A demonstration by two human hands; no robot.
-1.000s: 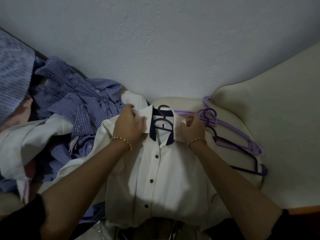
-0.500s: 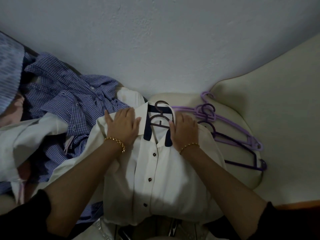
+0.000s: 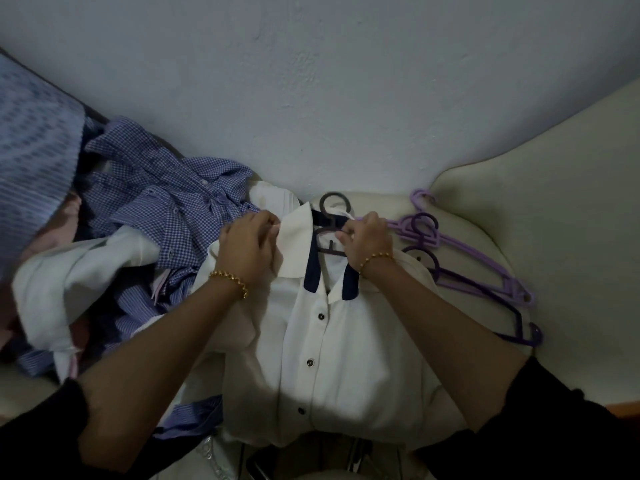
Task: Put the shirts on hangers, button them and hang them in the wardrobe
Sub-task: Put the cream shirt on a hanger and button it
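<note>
White shirt (image 3: 329, 358) flat on cream seat (image 3: 485, 237), long axis toward wall (image 3: 311, 98), collar (image 3: 298, 244) at far end. Left hand (image 3: 247, 244) pinching left collar wing, right hand (image 3: 367, 237) pinching right wing. Dark hanger hook (image 3: 322, 204) between both, nearer right. Likely next grab: hook.

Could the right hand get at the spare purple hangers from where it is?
Probably yes. The purple hangers lie uncovered on the cream cushion just beside the right hand, nothing between them; it would first have to let go of the white shirt.
</note>
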